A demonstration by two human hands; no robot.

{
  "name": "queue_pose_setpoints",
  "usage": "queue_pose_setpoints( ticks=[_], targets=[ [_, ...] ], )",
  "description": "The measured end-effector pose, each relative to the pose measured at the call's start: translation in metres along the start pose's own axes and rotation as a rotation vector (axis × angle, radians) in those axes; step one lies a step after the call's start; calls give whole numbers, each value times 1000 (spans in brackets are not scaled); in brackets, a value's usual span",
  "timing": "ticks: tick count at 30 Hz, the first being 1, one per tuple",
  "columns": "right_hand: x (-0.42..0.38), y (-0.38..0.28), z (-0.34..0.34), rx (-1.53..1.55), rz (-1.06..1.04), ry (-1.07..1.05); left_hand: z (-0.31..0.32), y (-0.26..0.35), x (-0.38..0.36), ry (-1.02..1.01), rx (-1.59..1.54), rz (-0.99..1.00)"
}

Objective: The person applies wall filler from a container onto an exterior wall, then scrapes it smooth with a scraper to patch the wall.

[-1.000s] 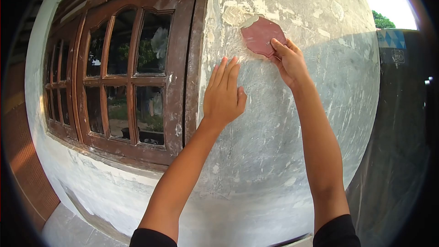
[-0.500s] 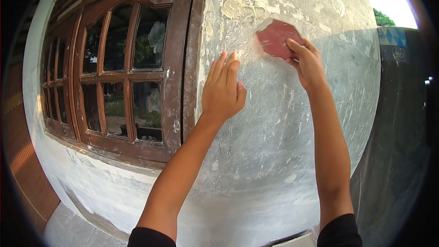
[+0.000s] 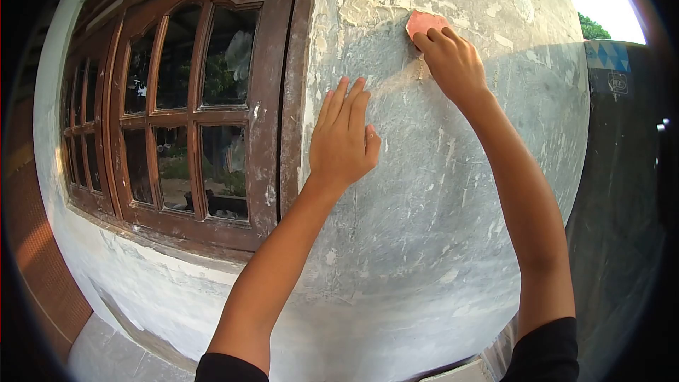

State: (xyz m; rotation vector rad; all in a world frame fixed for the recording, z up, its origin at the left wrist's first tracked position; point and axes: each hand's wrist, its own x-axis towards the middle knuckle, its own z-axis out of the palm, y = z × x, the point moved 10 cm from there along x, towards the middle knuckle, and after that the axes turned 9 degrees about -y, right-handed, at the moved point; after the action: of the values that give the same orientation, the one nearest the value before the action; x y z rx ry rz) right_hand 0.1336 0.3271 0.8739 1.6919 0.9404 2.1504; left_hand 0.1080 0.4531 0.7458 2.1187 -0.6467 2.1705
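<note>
My right hand [image 3: 453,64] grips a reddish piece of sandpaper [image 3: 426,22] against the upper part of the wall [image 3: 417,170]. The sandpaper's upper part shows past my bent fingers; the rest is hidden under them. Lower and to the left, my left hand [image 3: 344,134] lies with its fingers stretched out and palm turned to the wall, holding nothing. Grey and whitish patches of worn, peeling paint cover the wall, with a rough raised patch [image 3: 359,10] left of the sandpaper.
A brown wooden window [image 3: 194,117] with glass panes stands left of my left hand, its frame [image 3: 293,92] running up beside the wall's edge. A pale sill [image 3: 170,258] juts out below. On the far right is a dark panel [image 3: 615,170] with a blue-and-white pattern.
My right hand has moved up and slightly left with the sandpaper, and its fingers now press over it. My left hand stays in nearly the same place.
</note>
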Motion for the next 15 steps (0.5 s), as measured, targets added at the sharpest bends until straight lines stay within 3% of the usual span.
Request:
queue_pose_setpoints(
  ticks=[8, 15],
  targets=[
    [-2, -5, 15, 5, -128, -114, -1, 1, 1, 15, -6, 9],
    [-14, -11, 12, -54, -62, -200, -3, 1, 1, 30, -10, 17]
  ],
)
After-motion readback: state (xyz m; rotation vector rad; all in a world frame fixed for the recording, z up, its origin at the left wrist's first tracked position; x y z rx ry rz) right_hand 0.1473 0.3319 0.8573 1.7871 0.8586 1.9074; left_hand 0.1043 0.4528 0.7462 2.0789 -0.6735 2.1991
